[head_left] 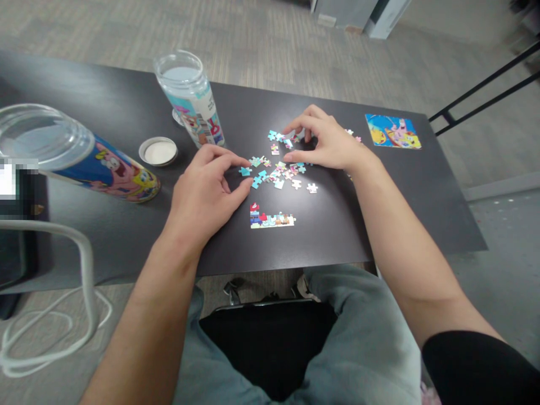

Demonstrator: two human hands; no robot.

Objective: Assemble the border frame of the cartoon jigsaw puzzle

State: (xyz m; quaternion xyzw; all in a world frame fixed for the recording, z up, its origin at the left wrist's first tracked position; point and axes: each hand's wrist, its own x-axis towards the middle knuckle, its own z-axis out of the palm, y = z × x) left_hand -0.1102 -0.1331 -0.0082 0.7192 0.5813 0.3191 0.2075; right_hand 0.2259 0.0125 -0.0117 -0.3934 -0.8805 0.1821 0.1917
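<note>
1. Grip: left hand (205, 191) pinches a blue puzzle piece (244, 171) between thumb and forefinger at the near edge of the pile. Right hand (327, 142) is curled, fingertips down on the far side of the loose pieces (282, 171); I cannot tell whether it holds one.
2. Bench (126, 236): dark, smooth top that carries everything.
3. Lying tube (90, 163), cartoon print, clear end cap, on its side at far left. Upright tube (192, 101) stands behind the left hand, a round lid (158, 151) just beside it.
4. Reference picture (392, 130) lies flat, well apart to the right.
5. Joined strip (272, 219): a short assembled row, near the pile, toward the person.
6. Handling, judged: the pieces look like thin card, very light and stiff, and they lie flat, so they likely slide on the smooth top. Best taken by opposite edges with fingertips. The joined strip probably comes apart if lifted by one end.
</note>
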